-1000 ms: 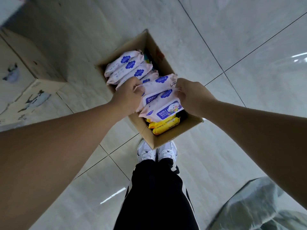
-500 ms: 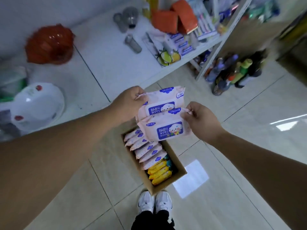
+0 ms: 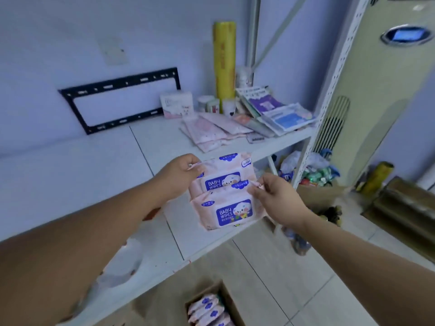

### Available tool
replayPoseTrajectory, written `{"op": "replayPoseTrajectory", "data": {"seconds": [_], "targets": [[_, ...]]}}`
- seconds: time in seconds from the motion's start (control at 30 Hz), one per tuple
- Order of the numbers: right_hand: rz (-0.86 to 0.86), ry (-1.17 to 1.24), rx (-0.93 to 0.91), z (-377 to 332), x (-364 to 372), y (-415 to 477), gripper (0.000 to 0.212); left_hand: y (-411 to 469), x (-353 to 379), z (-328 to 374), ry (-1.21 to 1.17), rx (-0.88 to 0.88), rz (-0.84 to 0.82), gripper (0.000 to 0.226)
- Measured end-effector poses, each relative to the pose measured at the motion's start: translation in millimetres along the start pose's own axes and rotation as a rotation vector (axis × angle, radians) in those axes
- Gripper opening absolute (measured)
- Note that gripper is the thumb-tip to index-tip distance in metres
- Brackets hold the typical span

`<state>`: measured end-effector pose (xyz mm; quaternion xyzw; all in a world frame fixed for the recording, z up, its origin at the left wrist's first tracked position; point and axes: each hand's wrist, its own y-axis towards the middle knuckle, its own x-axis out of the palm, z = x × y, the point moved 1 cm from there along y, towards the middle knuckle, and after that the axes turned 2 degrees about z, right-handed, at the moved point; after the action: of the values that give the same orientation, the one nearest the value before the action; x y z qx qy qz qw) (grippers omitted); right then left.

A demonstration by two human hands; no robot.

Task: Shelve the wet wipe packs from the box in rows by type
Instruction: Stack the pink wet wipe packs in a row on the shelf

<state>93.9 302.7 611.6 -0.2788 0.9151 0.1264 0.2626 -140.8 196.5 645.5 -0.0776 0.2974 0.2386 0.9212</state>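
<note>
Step in hand is judged as transfer: wet wipe packs (image 3: 231, 208) are carried over the shelf (image 3: 94, 175) and are not yet set down. At least two pink packs are counted, overlapped like shingles; a third layer behind cannot be ruled out. The stack is held above the shelf's front half, clear of the board.

The end seam of the upper pack (image 3: 226, 165) is clamped by the left grip (image 3: 176, 177), thumb and fingers pinched. A seam tab at the opposite end is pinched by the right grip (image 3: 280, 198); which pack that tab belongs to cannot be told.

Printed faces are turned up toward the camera, "BABY WIPES" labels reading upright from the wearer's side. The long axis is run from grip to grip, skewed against the shelf's front edge rather than square to it.

The box (image 3: 229, 300) is seen on the floor below the shelf's front edge, with remaining packs (image 3: 207, 309) of the same print inside, so the job is judged far from done.

Next move, as judged: stack lowered onto bare board, packs separated and laid as one row of one type, long axes squared to the front edge. The flat pink pouches (image 3: 211, 132) and yellow roll (image 3: 224, 60) at the shelf's far end are to be avoided. Sag is expected if one pinch is released early.
</note>
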Motion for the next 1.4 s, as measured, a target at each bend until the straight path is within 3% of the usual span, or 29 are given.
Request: {"op": "replayPoseTrajectory", "data": {"seconds": [0.3,0.7,0.8,0.87,0.97,1.13,1.4], "targets": [[-0.127,0.178,-0.175,-136.6,39.8,3.2,0.028,-65.6,-160.2,28.5,0.045,-0.030,0.167,0.013],[-0.365,0.245,-0.305,-301.4,251.8,-20.6,0.032,-193.1,-378.4,-105.6,0.011,-0.241,0.414,0.019],[-0.412,0.239,-0.330,-332.3,315.7,-31.9,0.034,-224.5,-426.2,-144.9,0.004,-0.289,0.425,0.009],[-0.432,0.245,-0.342,-348.8,351.7,-37.7,0.035,-236.2,-453.7,-169.1,-0.022,-0.322,0.439,0.020],[-0.439,0.256,-0.337,-364.2,392.9,-42.2,0.034,-239.4,-478.7,-197.7,-0.073,-0.346,0.424,0.026],[-0.478,0.277,-0.305,-378.4,439.5,-37.2,0.026,-223.2,-499.4,-234.1,-0.084,-0.387,0.424,0.013],[-0.499,0.291,-0.258,-383.6,504.9,14.7,0.033,-171.3,-531.9,-295.5,-0.046,-0.482,0.424,0.013]]}}
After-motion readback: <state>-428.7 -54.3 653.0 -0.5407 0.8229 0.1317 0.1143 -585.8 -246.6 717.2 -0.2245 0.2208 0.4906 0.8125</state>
